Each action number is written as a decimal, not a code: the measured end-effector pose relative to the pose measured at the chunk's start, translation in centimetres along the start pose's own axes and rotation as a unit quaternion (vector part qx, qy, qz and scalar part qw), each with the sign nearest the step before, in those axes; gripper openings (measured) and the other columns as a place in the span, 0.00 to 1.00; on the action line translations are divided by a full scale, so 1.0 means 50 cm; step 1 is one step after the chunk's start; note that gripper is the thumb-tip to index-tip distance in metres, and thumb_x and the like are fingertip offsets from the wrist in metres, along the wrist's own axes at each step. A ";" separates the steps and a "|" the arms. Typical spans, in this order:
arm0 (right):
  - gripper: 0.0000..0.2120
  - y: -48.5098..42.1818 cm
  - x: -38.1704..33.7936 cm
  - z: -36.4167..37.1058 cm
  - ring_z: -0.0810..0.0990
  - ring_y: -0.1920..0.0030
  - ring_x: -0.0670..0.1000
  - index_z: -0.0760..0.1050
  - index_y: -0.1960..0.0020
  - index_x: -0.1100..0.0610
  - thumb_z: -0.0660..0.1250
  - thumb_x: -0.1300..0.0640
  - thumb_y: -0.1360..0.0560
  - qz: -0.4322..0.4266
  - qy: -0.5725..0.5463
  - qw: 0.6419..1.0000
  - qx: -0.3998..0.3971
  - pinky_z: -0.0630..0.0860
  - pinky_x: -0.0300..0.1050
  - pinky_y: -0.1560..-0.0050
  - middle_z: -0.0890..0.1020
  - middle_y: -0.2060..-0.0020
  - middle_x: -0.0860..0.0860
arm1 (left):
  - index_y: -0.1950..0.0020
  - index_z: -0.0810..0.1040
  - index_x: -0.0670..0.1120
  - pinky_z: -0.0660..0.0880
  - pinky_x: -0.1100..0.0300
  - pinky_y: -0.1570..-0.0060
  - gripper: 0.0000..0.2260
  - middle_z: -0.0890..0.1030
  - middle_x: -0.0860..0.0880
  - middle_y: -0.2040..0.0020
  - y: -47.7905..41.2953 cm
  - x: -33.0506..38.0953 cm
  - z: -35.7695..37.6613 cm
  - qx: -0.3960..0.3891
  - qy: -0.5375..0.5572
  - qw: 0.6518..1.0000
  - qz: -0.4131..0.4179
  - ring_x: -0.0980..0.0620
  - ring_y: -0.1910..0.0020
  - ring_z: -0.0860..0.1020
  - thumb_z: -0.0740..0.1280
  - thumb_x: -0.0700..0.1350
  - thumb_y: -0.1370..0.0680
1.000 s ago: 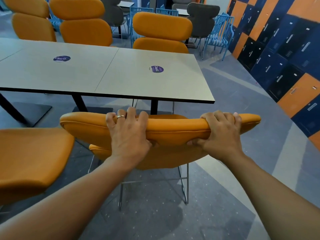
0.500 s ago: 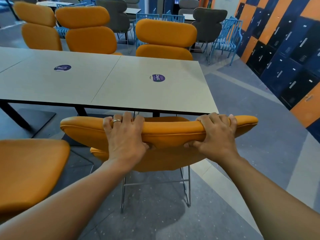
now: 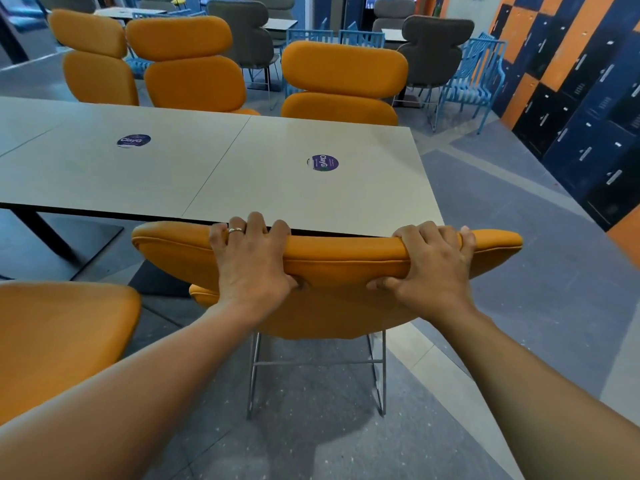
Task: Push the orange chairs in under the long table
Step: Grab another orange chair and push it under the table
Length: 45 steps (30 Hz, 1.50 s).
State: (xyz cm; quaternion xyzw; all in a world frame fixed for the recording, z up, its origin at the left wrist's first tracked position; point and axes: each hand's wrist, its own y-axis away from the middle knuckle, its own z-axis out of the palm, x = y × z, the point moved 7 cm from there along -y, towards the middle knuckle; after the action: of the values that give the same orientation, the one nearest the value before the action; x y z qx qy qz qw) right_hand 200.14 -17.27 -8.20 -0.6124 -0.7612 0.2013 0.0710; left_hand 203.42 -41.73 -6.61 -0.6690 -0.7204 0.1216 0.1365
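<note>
An orange padded chair stands right in front of me at the near edge of the long grey table. Its top backrest cushion meets the table's edge and its seat is hidden beneath the tabletop. My left hand, with a ring on one finger, grips the top cushion left of its middle. My right hand grips the same cushion near its right end, thumb underneath. A second orange chair sits at the lower left, away from the table.
Three more orange chairs line the table's far side. Grey chairs and blue metal chairs stand behind them. Blue and orange lockers fill the right wall. The table's black base is at the left.
The chair I hold has moved forward; its backrest now reaches the table's near edge and the seat has gone under the top. Both hands keep the same grip.
</note>
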 end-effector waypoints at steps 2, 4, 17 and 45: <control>0.33 -0.010 -0.010 0.007 0.72 0.38 0.57 0.72 0.39 0.45 0.72 0.29 0.37 0.000 -0.003 1.000 0.007 0.53 0.66 0.28 0.77 0.43 0.50 | 0.40 0.72 0.54 0.58 0.43 0.37 0.34 0.72 0.45 0.43 -0.016 -0.014 0.004 -0.011 0.003 1.000 -0.003 0.39 0.40 0.69 0.75 0.66 0.41; 0.33 -0.014 -0.023 0.012 0.72 0.38 0.57 0.72 0.39 0.46 0.72 0.29 0.36 -0.003 -0.002 1.000 0.014 0.53 0.67 0.28 0.77 0.42 0.50 | 0.39 0.72 0.54 0.58 0.43 0.37 0.34 0.72 0.45 0.42 -0.027 -0.027 0.007 -0.019 0.003 1.000 -0.006 0.39 0.40 0.68 0.76 0.65 0.40; 0.33 -0.019 -0.023 0.026 0.73 0.39 0.58 0.73 0.39 0.47 0.70 0.28 0.36 -0.014 -0.003 1.000 0.012 0.56 0.67 0.30 0.77 0.43 0.51 | 0.38 0.72 0.53 0.56 0.43 0.33 0.34 0.71 0.44 0.41 -0.029 -0.029 0.017 -0.024 0.011 0.999 -0.038 0.38 0.38 0.67 0.77 0.63 0.39; 0.37 -0.031 0.000 0.024 0.69 0.34 0.59 0.68 0.34 0.45 0.69 0.27 0.35 -0.024 0.008 0.999 -0.037 0.51 0.66 0.27 0.74 0.37 0.51 | 0.26 0.60 0.56 0.50 0.40 0.26 0.39 0.64 0.48 0.27 0.010 -0.019 -0.020 -0.121 0.107 0.987 -0.001 0.44 0.26 0.60 0.68 0.68 0.31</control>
State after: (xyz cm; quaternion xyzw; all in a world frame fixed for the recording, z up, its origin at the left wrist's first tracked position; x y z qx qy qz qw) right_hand 198.32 -17.76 -8.67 -0.5977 -0.7820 0.1668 0.0592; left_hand 204.33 -42.64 -5.87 -0.6888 -0.7119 -0.0395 0.1311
